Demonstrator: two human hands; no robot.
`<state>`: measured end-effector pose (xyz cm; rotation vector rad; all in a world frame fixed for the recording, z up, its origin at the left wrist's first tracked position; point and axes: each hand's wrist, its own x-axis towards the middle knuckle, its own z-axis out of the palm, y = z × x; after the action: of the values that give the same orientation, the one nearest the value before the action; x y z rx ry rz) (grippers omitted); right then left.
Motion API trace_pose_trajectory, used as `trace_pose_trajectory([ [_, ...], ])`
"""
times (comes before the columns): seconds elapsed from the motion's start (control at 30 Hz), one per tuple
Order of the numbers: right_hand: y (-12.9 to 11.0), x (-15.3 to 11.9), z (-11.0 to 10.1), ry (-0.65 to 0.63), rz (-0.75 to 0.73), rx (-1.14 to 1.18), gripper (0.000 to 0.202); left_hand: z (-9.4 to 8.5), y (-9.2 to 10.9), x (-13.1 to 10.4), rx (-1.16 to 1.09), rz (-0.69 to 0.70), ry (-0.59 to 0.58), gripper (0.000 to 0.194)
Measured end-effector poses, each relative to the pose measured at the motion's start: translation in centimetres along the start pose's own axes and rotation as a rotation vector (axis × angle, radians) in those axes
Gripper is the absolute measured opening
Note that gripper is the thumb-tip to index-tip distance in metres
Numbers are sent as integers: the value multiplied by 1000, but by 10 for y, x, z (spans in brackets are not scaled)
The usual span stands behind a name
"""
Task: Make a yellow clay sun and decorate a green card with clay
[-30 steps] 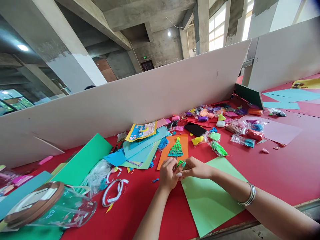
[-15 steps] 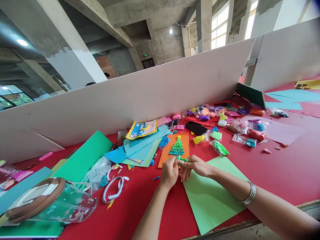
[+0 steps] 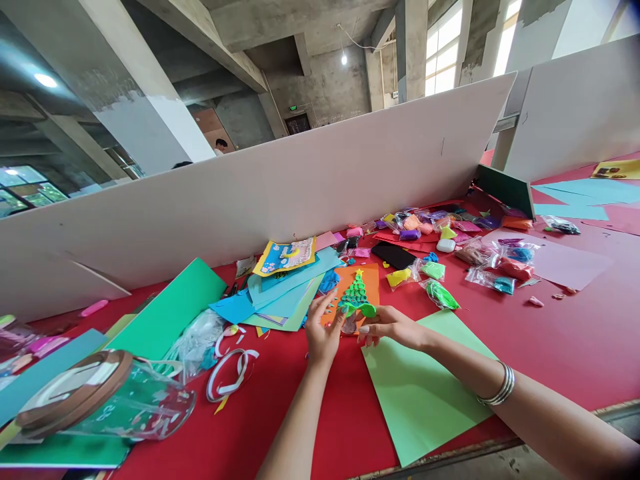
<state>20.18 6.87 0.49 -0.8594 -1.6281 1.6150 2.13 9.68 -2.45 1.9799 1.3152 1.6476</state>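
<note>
A strip of bright green modelling clay (image 3: 369, 311) with a wide rounded end stretches between my two hands. My left hand (image 3: 323, 333) has its thumb against the clay's left part, its other fingers reaching forward. From the right, my right hand (image 3: 397, 327) grips the rounded end with its fingertips; the exact contact is partly hidden. Just beyond them lies an orange card (image 3: 371, 280) bearing a Christmas tree (image 3: 356, 291) of small clay pieces, green above and teal below, topped with a yellow star. A light green paper sheet (image 3: 425, 393) lies under my right forearm.
Bagged clay (image 3: 440, 293) and a black phone (image 3: 393, 255) lie behind to the right. Coloured papers (image 3: 285, 300) are stacked to the left, near white paper strips (image 3: 233, 377) and a clear lidded jar (image 3: 145, 407). A white partition (image 3: 300, 193) stands behind.
My hands have opened out slightly around the clay, and my left fingers have straightened forward over the orange card. The green clay shows more now, with its rounded end visible.
</note>
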Motion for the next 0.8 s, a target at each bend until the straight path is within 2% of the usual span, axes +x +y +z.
trace_pose_trajectory([
  [0.07,2,1,1,-9,2,-39,32,2,2,-1,-112,-48,-155,51],
  [0.17,6,2,2,-62,-5,-85,41,6,7,-4,-287,-100,-415,45],
  [0.2,7,2,2,-87,-8,-97,45,7,9,-4,-338,-114,-479,40],
  [0.27,10,3,3,-132,-7,-106,55,9,13,-5,-403,-139,-532,31],
  [0.37,11,2,6,-161,19,-73,62,9,17,-6,-354,-150,-442,24],
  [0.5,7,0,11,-136,65,21,59,8,17,-6,-204,-156,-295,26],
  [0.7,0,-1,11,-66,97,81,54,5,6,-3,-124,-232,-114,34],
  [0.8,-1,-1,10,-69,91,92,53,3,-2,1,-153,-324,-18,37],
])
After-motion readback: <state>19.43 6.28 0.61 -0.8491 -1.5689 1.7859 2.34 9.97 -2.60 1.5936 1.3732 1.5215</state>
